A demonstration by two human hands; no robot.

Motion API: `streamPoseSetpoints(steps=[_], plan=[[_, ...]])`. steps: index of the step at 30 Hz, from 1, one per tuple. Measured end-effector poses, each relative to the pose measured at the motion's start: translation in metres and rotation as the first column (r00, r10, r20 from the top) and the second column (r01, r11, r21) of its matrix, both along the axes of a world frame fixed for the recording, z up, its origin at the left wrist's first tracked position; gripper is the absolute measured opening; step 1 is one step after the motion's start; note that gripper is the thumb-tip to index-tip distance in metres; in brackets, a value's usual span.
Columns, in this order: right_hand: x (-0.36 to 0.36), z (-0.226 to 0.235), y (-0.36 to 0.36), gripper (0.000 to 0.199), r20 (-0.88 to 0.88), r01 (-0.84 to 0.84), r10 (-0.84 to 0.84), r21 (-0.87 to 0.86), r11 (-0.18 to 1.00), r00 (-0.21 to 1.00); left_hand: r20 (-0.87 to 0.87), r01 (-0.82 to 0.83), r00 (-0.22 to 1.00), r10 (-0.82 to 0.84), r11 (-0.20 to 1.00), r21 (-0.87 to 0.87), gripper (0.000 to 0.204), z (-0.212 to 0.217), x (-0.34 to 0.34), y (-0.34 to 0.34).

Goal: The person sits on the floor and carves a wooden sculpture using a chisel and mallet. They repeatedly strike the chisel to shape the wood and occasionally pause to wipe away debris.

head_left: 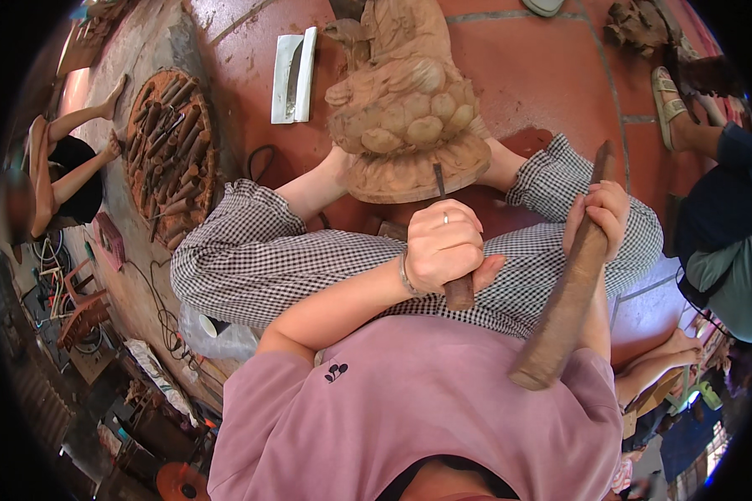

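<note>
A reddish-brown wooden carving (409, 117), with rounded petal shapes above a flared base, lies between my bare feet. My left hand (444, 246) is wrapped round the wooden handle of a carving chisel (459, 296). Its thin dark blade points away from me, and the tip reaches the base of the carving; whether it touches, I cannot tell. Out to the right, my right hand (600, 219) grips a long wooden club (564, 313) near its narrower end. The thick end is tilted back toward my body, apart from the chisel.
To the left, a round board (131, 159) carries several wood-handled tools. A white paper (281, 79) with a dark blade-like piece lies on the tiled floor (522, 75) beyond my left foot. Other people sit at both sides, one sandalled foot (668, 108) at the far right.
</note>
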State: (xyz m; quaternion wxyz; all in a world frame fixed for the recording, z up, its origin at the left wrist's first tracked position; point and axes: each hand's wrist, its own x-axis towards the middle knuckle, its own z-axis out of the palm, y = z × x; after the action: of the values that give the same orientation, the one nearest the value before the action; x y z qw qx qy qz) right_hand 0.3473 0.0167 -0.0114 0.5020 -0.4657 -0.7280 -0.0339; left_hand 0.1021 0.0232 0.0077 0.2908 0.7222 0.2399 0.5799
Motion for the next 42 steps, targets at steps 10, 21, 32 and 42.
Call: streamPoseSetpoints(steps=[10,21,32,42], plan=[[0.008,0.008,0.000,0.037,0.221,0.048,-0.041,-0.026,0.998,0.974,-0.034,-0.027,0.999,0.028,0.999,0.024,0.032,-0.004,0.002,0.002],[-0.003,-0.005,-0.002,0.045,-0.071,0.076,-0.073,0.038,0.996,0.995,-0.062,-0.066,0.996,0.070,0.996,0.065,0.035,-0.009,0.011,-0.001],[0.011,0.009,-0.003,0.038,0.269,0.069,-0.057,-0.037,0.997,0.961,-0.103,-0.080,0.991,0.088,0.993,0.085,0.035,-0.012,0.012,-0.002],[0.006,0.003,-0.002,0.032,0.175,0.103,-0.099,-0.013,0.995,0.980,-0.119,-0.077,0.989,0.090,0.991,0.109,0.037,-0.017,0.011,-0.001]])
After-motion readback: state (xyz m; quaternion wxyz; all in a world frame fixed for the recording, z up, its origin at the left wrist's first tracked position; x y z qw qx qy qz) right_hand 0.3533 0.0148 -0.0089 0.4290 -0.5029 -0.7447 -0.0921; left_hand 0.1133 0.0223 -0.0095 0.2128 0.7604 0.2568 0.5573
